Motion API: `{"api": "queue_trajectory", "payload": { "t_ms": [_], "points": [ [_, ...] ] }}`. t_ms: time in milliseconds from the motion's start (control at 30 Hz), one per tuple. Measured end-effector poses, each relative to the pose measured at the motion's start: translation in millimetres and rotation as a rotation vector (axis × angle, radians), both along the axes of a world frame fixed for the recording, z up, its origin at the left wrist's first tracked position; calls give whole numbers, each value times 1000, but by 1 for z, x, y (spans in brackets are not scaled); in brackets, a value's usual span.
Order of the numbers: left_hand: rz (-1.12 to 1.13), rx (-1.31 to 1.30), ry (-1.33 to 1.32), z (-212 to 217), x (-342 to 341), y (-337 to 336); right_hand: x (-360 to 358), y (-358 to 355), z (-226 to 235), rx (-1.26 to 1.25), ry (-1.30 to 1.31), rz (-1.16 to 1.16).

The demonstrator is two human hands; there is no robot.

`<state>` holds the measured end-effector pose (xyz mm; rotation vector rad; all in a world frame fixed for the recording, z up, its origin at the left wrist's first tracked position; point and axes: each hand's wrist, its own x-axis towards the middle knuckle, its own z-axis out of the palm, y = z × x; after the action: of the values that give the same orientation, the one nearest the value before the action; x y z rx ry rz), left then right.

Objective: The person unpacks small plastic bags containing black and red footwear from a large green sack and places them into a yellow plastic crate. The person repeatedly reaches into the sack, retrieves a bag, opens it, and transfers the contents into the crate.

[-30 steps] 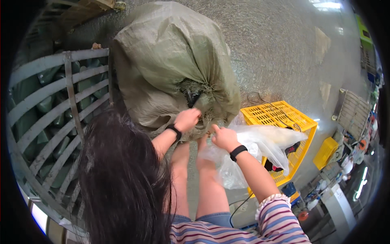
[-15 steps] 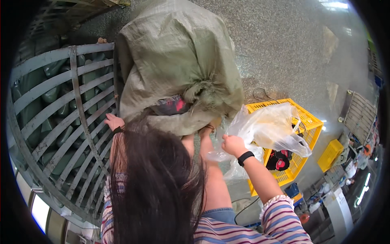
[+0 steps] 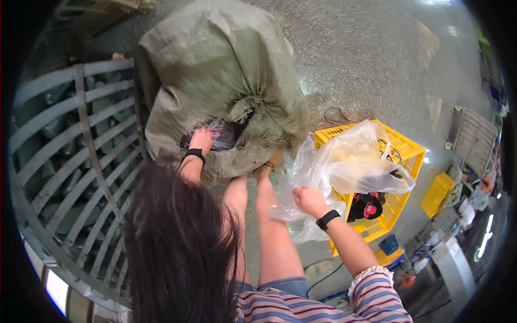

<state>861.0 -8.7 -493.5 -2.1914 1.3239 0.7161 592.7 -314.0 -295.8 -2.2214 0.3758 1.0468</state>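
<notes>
Left hand (image 3: 201,139): reaches into woven sack (image 3: 215,70) mouth, fingers closed around a dark packet (image 3: 222,135)
Right hand (image 3: 308,200): fist grips clear plastic bag (image 3: 350,167), holding it over yellow crate (image 3: 401,156)

This looks like a warehouse or sorting depot rather than a home. The floor (image 3: 371,64) is bare speckled grey concrete, polished enough to reflect ceiling lights. A very large grey-green woven sack (image 3: 215,70), tied at the neck, stands directly on it. To the left is a tall grey metal cage trolley (image 3: 70,156) with barred sides, more dark sacks stacked inside. To the right, a yellow plastic crate (image 3: 401,156) with latticed walls sits on the floor, a smaller yellow bin (image 3: 437,194) near it. Metal racks and loose clutter line the far right edge.
</notes>
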Motion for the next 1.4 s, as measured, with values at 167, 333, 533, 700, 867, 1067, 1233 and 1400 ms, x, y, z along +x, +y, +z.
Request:
{"api": "queue_trajectory", "payload": {
  "t_ms": [167, 333, 533, 700, 867, 1067, 1233, 1400],
  "points": [
    [-38, -287, 298, 187, 52, -67, -26, -8, 55, -56, 63, -119],
    [-28, -832, 364, 385, 37, -122, -69, -6, 135, -40, 216, -374],
    [494, -1105, 915, 476, -24, -214, -355, 52, 212, -209, 733, -415],
    [385, -1154, 1155, 525, -103, -294, -477, 89, 271, 64, 957, -194],
    [568, -1133, 1629, 550, -205, -374, -442, 11, 219, -371, 12, -1009],
    [660, -960, 1784, 584, -327, -418, -345, -138, 255, -291, -918, -1315],
    [998, -806, 1720, 545, -354, -452, -383, -134, 247, -407, -815, -1319],
    [944, -708, 1498, 421, -373, -473, -430, -108, 242, -551, -795, -1464]
  ]
}}
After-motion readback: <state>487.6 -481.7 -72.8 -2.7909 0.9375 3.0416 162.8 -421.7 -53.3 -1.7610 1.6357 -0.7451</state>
